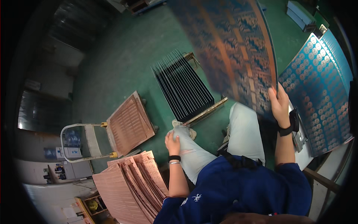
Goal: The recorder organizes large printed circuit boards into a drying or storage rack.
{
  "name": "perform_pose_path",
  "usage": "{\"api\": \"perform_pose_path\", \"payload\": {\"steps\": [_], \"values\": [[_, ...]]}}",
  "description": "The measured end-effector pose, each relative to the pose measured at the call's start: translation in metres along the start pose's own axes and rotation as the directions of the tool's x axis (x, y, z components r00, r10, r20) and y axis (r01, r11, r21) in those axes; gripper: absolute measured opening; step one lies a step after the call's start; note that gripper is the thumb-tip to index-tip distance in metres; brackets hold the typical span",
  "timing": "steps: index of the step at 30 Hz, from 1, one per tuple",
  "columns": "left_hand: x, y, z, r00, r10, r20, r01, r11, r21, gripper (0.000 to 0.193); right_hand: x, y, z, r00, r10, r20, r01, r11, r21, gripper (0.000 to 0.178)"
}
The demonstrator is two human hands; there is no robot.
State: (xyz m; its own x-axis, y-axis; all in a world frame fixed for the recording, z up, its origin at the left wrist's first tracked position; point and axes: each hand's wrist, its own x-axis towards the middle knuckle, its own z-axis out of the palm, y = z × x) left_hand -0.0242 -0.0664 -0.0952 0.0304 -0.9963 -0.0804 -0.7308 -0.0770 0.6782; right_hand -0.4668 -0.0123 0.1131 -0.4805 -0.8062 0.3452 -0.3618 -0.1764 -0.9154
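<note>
One patterned panel (238, 48), in the head view, is right of the slotted rack (184, 89), edge pinched by the right hand (280, 103); nearer than the rack, the left hand (172, 143) rests empty on the trouser leg (194, 149). Probably light, stiffish and scratchable, the panel suits edge-holding.

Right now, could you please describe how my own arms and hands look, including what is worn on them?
Your left hand and right hand are ungloved, and your short sleeves are dark blue. The left wrist has a black band and a silver-coloured bangle; the right wrist has a wide black strap, with a dark piece beside it.
</note>
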Motion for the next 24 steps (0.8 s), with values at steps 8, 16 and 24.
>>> {"api": "perform_pose_path", "payload": {"steps": [8,16,24], "values": [[0.013,0.047,0.032,0.971,-0.169,-0.168,0.228,0.862,0.452,0.023,0.055,0.088,0.084,0.997,-0.048,-0.056,0.032,0.964,-0.265,0.032],[0.04,0.028,0.032,0.97,-0.03,-0.239,0.154,0.84,0.521,0.014,0.065,0.148,0.162,0.997,0.028,0.072,-0.01,0.97,-0.244,0.032],[0.047,0.027,0.03,0.961,-0.061,-0.269,0.193,0.847,0.495,0.013,0.078,0.147,0.183,0.964,0.119,0.238,-0.027,0.933,-0.358,0.034]]}}
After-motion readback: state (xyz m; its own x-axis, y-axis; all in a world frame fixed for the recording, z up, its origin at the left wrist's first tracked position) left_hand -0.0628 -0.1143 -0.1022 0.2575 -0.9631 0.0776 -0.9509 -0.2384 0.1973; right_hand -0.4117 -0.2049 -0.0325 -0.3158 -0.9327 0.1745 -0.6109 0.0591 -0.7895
